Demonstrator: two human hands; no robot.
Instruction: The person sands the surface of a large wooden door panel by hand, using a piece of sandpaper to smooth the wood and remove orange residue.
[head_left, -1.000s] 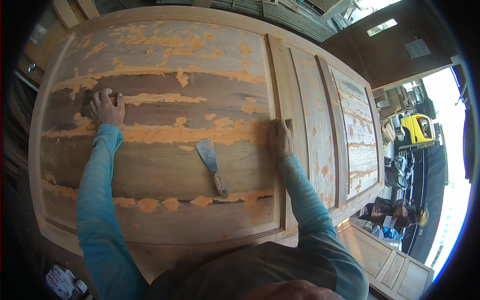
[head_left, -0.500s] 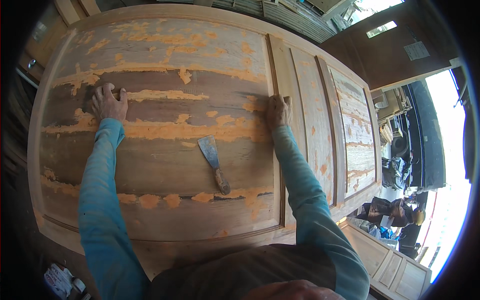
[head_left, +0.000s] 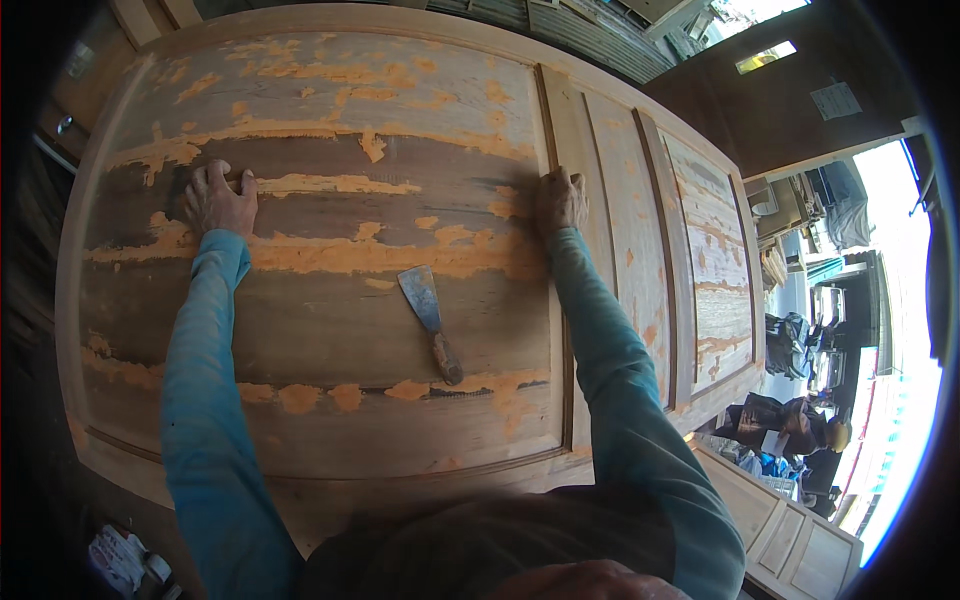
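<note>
A large wooden door (head_left: 400, 310) lies flat before me, its panels patched with streaks of orange filler (head_left: 350, 258). On the left part of the big panel rests my left hand (head_left: 222, 203), fingers spread and thumb apart, with nothing in it. My right hand (head_left: 563, 203) is closed, its fingers curled down by the raised moulding (head_left: 556, 120) at the panel's right edge. Whatever it may hold is hidden under the fingers. Between my forearms lies a putty knife (head_left: 432, 323), its worn metal blade pointing away from me, touched by neither hand.
Beyond the moulding the door continues with narrower panels (head_left: 707, 280). A brown board with a paper sheet (head_left: 835, 101) stands at the far right. Another panelled door (head_left: 770, 515) is at the lower right, near bags and clutter (head_left: 785, 425). Whitish items (head_left: 118, 560) sit at the lower left.
My right hand has slid slightly away from me along the moulding. My left hand has barely moved, and the putty knife lies as before. In the right background, the dark vehicle has shifted.
</note>
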